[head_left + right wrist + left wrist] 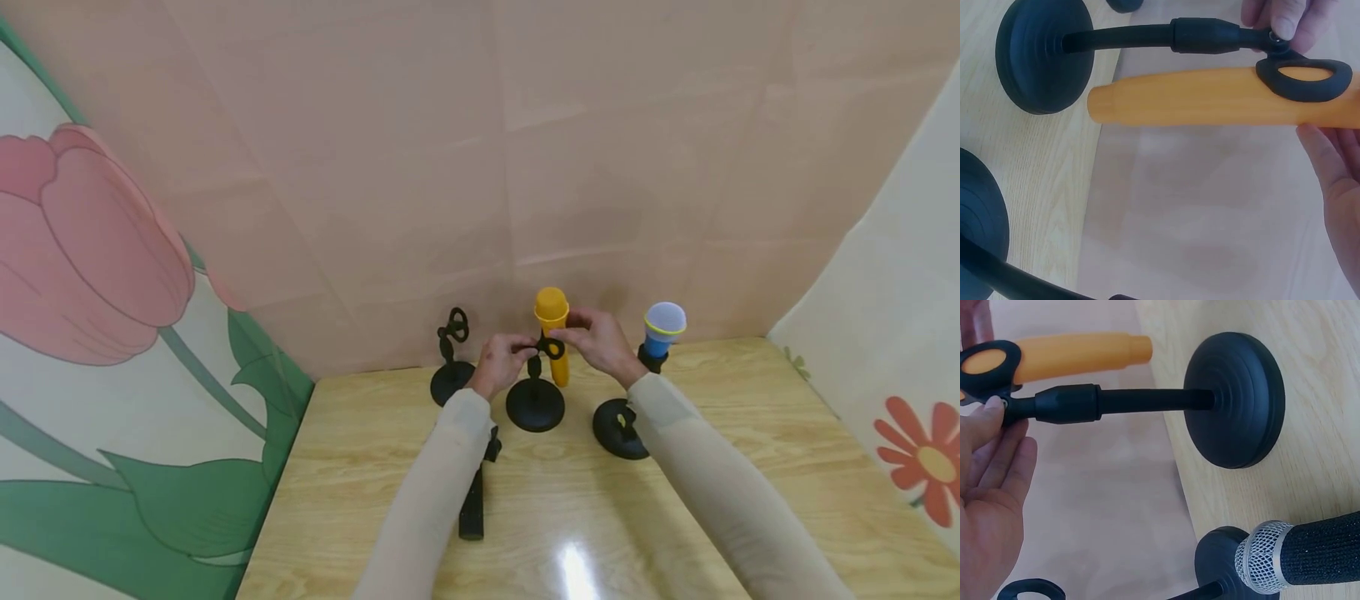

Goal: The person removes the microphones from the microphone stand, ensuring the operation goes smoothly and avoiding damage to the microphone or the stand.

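Observation:
My left hand (495, 362) pinches the top joint of the middle black microphone stand (1069, 403), just under its ring clip (1310, 95). In my right hand (600, 342) is a yellow-orange toy microphone (551, 312), gripped near its head by thumb and fingers. It stands upright alongside the stand, its lower end pointing down. The ring overlaps the handle in both wrist views, and orange shows through its opening. The stand's round base (536, 408) sits on the table.
At right, a blue microphone with a pale head (664, 325) sits upright in another stand (621, 429). A third stand (452, 383), its ring bare, is at back left. A black microphone with silver mesh (1322, 553) lies below my left forearm. A draped wall backs the wooden table (345, 492).

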{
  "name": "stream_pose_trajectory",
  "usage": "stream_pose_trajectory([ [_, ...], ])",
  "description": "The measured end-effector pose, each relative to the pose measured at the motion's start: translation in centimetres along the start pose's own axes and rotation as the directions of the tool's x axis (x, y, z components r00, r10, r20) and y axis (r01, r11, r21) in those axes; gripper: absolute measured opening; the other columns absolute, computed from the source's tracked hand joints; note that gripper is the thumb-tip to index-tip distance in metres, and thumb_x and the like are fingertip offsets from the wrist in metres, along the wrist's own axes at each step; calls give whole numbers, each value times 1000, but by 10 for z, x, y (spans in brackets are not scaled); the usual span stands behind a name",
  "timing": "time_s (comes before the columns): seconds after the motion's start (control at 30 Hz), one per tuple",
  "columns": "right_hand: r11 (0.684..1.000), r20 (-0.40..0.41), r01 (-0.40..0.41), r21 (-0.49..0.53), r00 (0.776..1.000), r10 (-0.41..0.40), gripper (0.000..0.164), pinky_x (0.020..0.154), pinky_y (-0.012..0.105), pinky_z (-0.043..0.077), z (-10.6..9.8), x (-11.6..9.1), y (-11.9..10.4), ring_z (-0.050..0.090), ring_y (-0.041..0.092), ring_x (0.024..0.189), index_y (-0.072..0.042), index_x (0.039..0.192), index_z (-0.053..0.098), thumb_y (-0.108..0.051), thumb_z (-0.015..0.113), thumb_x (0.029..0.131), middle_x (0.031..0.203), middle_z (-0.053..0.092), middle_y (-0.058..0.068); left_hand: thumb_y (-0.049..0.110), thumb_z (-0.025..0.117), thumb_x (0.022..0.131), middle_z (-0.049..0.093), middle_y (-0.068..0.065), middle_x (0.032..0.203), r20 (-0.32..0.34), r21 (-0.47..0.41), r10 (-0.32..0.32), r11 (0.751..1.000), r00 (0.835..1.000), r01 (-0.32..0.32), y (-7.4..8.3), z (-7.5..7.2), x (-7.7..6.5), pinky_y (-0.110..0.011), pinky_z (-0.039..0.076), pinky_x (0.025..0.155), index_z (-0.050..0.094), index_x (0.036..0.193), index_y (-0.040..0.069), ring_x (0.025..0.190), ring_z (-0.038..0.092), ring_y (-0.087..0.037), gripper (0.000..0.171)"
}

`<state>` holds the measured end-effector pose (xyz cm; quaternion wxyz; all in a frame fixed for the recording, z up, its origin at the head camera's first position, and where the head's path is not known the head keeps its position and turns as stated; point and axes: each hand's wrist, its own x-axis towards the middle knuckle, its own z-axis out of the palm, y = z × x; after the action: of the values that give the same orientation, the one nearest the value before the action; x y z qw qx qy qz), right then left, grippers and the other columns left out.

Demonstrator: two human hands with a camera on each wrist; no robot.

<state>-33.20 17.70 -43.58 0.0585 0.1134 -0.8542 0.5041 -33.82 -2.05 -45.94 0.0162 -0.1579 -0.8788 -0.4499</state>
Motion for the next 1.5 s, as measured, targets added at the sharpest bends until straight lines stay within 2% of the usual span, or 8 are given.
stream_pose_trajectory([
  [0.23,999,12,28,-23,1000,-28,45,95,52,51,-4,4,-6,65,35,108,2,123,65,-32,73,93,118,68,19,13,70,94,75,-2,109,9,13,7,1000,1000,-7,1,-3,1,-30,55,89,78,108,8,101,69,-17,17],
  [0.53,998,22,50,-30,999,-50,46,96,53,50,-10,7,-16,64,36,109,1,125,64,-32,72,94,120,68,19,14,69,95,74,-2,108,16,14,-7,1000,1000,7,2,-4,2,-29,55,89,78,109,9,99,68,-15,17],
  [1.0,995,-4,97,-26,995,-97,45,96,55,49,-14,9,-24,63,38,110,4,123,66,-30,72,94,119,68,22,13,70,94,74,0,108,18,21,-17,1000,1000,17,-1,-1,0,-31,55,89,78,109,10,98,67,-15,17],
  [1.5,995,-8,98,-27,995,-98,47,98,52,49,-24,12,-43,62,35,112,2,125,66,-34,71,94,121,68,20,15,70,94,75,-1,108,16,30,6,1000,1000,-7,-1,0,1,-31,54,91,78,109,9,101,68,-16,18],
])
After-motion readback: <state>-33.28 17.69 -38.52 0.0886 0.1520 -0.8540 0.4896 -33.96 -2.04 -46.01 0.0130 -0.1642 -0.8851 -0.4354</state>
